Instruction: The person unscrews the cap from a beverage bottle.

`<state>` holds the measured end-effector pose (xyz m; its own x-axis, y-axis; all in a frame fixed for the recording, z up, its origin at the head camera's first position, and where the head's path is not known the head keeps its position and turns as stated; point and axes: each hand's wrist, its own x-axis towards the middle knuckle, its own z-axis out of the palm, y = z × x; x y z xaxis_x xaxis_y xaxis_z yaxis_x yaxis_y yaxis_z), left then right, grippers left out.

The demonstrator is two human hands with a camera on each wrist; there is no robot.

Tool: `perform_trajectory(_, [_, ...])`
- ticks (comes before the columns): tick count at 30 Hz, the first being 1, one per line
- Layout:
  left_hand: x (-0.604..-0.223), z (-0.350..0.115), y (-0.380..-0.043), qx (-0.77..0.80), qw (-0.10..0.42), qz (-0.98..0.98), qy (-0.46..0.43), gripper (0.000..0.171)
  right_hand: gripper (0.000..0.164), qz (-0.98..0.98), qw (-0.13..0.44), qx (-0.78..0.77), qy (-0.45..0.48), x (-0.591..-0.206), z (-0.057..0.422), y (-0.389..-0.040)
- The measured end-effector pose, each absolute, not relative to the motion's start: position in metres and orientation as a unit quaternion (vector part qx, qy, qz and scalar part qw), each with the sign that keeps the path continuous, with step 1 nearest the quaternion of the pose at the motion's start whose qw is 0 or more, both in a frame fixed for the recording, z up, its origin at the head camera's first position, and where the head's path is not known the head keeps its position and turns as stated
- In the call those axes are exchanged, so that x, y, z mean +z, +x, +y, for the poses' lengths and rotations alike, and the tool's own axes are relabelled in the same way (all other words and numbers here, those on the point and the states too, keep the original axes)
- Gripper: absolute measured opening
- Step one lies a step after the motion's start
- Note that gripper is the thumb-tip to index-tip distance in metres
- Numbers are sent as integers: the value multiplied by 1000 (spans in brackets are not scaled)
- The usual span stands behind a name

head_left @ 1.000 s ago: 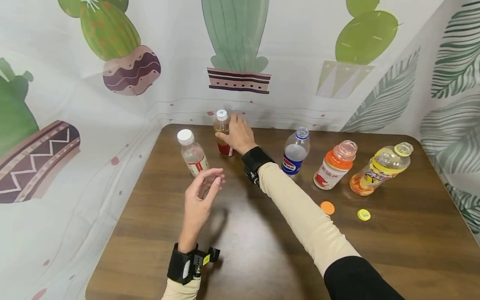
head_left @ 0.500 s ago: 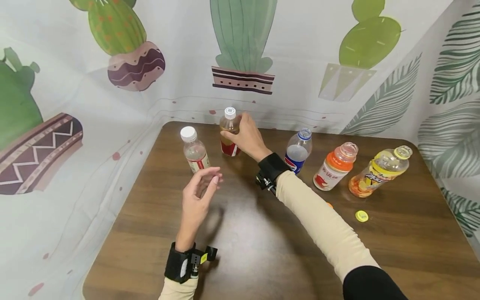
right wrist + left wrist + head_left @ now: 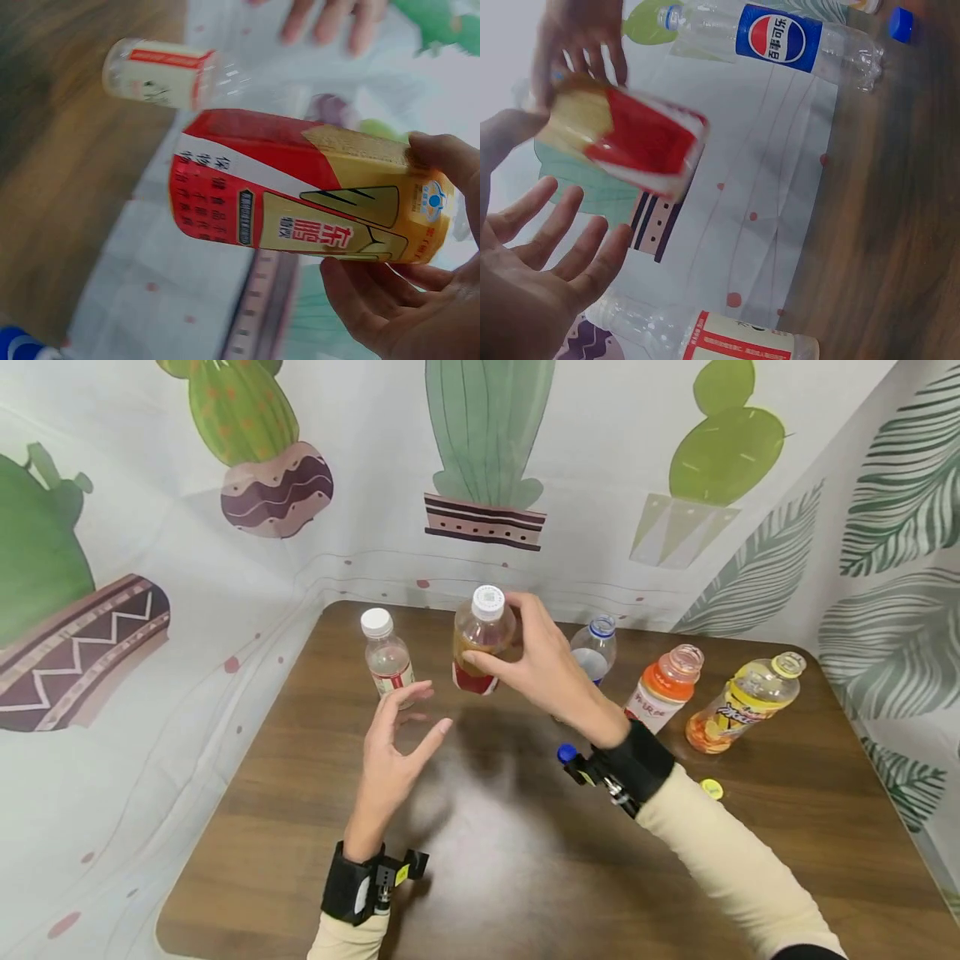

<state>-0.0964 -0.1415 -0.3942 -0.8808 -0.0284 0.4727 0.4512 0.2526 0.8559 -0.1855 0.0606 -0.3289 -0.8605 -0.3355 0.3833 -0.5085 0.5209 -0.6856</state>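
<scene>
Head view, red-and-gold bottle: I see the red-and-gold bottle (image 3: 474,647) roughly upright and off the tabletop (image 3: 480,893), over its back part.
Right grip: the person's right grip (image 3: 551,664) has it pinched between thumb and fingers, high on the body. I judge that hold keeps the white cap (image 3: 488,600) uncovered and the weight hanging below.
Printed label: largely unblocked in my right wrist feed, since the fingers sit up near the neck end.
Left grip: the left grip (image 3: 393,752) holds nothing; its fingers are loosely spread, palm side toward the bottle but apart from it. To me that looks like a ready, waiting pose.
Cream-label bottle: the cream-label bottle (image 3: 388,656) stands capped at the left, just beyond the left fingers, within easy reach of them.
Uncapped row: the blue-label bottle (image 3: 780,37), orange-banded bottle (image 3: 670,681) and yellow-label bottle (image 3: 742,706) stand at the right. Capped left, uncapped right: I take that split as deliberate.
Loose caps: the blue cap (image 3: 901,25) and yellow cap (image 3: 711,789) lie in front of that row, probably kept near their matching bottles.
Cactus-print cloth: the cactus-print cloth (image 3: 375,527) backs everything, likely as a plain screen.
</scene>
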Motion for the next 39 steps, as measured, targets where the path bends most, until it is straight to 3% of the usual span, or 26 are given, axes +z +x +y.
perform_trajectory(9, [-407,-129,-102,-590,139,-775,-176,76,74,-859,89,423,272,-304,103,-129])
perform_trajectory(19, [-409,-103,-102,-580,55,-778,-235,97,74,-864,44,417,280,-320,117,-99])
perform_trajectory(24, [-415,-94,-101,-567,37,-790,-231,91,73,-861,50,417,285,-332,119,-95])
perform_trajectory(32, [-420,-89,-99,-564,57,-795,-216,78,74,-872,41,400,280,-334,124,-92])
perform_trajectory(35, [-421,-88,-99,-567,67,-792,-216,76,74,-883,81,358,291,-328,127,-92])
perform_trajectory(39, [-423,-88,-100,-555,88,-799,-215,76,50,-884,200,283,313,-314,126,-95])
